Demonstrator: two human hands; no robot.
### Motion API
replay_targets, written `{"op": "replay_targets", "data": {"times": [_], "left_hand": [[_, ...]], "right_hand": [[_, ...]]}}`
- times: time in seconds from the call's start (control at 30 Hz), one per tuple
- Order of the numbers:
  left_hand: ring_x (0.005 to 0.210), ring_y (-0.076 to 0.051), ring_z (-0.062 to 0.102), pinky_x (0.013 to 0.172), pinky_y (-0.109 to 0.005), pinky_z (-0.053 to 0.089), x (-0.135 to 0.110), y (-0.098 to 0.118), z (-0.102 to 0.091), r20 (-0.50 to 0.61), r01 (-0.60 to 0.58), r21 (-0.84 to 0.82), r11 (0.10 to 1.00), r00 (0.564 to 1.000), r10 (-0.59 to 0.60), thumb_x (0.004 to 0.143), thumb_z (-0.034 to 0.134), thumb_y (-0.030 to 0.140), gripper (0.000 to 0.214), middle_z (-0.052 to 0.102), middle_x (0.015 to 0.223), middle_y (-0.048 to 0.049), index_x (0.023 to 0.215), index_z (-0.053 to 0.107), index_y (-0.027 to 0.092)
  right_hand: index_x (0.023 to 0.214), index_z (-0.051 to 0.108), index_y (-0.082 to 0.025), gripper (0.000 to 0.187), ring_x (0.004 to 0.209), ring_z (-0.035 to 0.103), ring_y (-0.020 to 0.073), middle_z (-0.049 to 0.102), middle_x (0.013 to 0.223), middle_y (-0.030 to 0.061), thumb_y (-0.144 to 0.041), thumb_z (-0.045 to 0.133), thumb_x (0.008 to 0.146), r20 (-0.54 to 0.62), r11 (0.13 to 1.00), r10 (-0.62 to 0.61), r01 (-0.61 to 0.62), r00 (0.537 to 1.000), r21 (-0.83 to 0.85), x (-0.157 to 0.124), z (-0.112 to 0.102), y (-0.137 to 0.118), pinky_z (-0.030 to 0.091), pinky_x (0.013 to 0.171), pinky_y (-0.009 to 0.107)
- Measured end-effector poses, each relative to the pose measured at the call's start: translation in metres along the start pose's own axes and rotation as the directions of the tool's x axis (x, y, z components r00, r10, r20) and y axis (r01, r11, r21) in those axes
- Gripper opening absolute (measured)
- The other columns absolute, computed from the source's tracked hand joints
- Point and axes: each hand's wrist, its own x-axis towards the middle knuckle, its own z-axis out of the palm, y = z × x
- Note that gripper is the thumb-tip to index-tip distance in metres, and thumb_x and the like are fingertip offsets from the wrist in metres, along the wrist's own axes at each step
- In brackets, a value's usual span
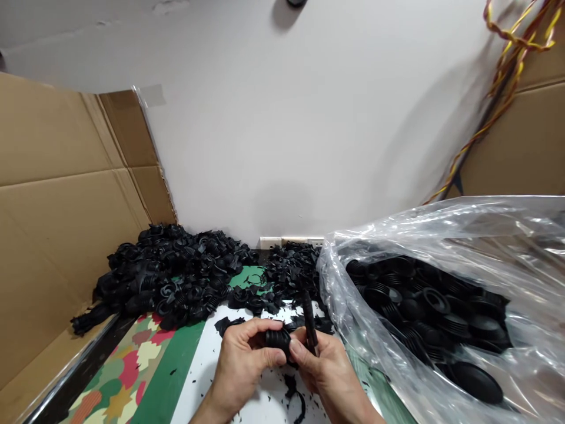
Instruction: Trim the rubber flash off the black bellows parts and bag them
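A black ribbed rubber boot (pixel 277 338) is pinched between the thumb and fingers of my left hand (pixel 245 356). My right hand (pixel 320 359) is closed around a dark, slim, stick-like tool (pixel 309 318) that points upward; its exact kind does not show. The right thumb and fingertips touch the right end of the boot. Below both hands lies a white board (pixel 200 365) sprinkled with black scraps, including a curved rubber strip (pixel 301 406).
At the left, a heap of black ribbed rubber pieces (pixel 176 265) leans toward a cardboard sheet (pixel 66 206). Black trimmings (pixel 291 265) are piled near a power strip (pixel 270 242). On the right, a clear plastic bag (pixel 353 330) holds many black rubber boots (pixel 435 300). Twisted wires (pixel 481 132) hang there.
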Motion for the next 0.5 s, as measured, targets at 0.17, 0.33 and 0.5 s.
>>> {"op": "replay_targets", "data": {"times": [0.17, 0.33, 0.5], "left_hand": [[0.051, -0.012, 0.051, 0.05, -0.022, 0.042, 0.0002, 0.0024, 0.0018, -0.041, 0.052, -0.006, 0.999, 0.998, -0.052, 0.042, 0.075, 0.006, 0.025, 0.064, 0.052, 0.0008, 0.065, 0.077, 0.016], [0.055, -0.013, 0.05, 0.053, -0.022, 0.041, 0.0002, 0.0011, 0.0016, -0.024, -0.022, 0.031, 0.999, 0.999, 0.023, 0.046, 0.075, 0.009, 0.021, 0.061, 0.056, 0.0009, 0.065, 0.076, 0.017], [0.067, -0.017, 0.054, 0.059, -0.024, 0.042, -0.0001, -0.0012, 0.0001, 0.003, -0.19, 0.118, 0.975, 0.982, 0.191, 0.051, 0.076, 0.011, 0.017, 0.062, 0.069, -0.002, 0.066, 0.076, 0.019]], "right_hand": [[0.055, 0.048, -0.017, 0.046, 0.038, 0.019, 0.0033, 0.034, 0.044, -0.0096, -0.051, 0.08, 0.052, -0.035, 0.999, 0.025, -0.024, 0.999, 0.042, -0.0007, -0.0002, -0.0004, 0.011, 0.038, 0.021], [0.056, 0.049, -0.017, 0.046, 0.039, 0.016, 0.0027, 0.034, 0.045, -0.0094, -0.049, 0.082, 0.05, -0.044, 0.992, 0.102, -0.098, 0.994, 0.077, -0.0013, -0.0003, -0.0018, 0.009, 0.038, 0.021], [0.054, 0.05, -0.016, 0.045, 0.037, 0.013, 0.0019, 0.032, 0.043, -0.0105, -0.049, 0.081, 0.053, 0.006, 0.983, 0.141, -0.141, 0.99, 0.119, -0.0018, 0.0012, -0.0028, 0.01, 0.038, 0.022]]}}
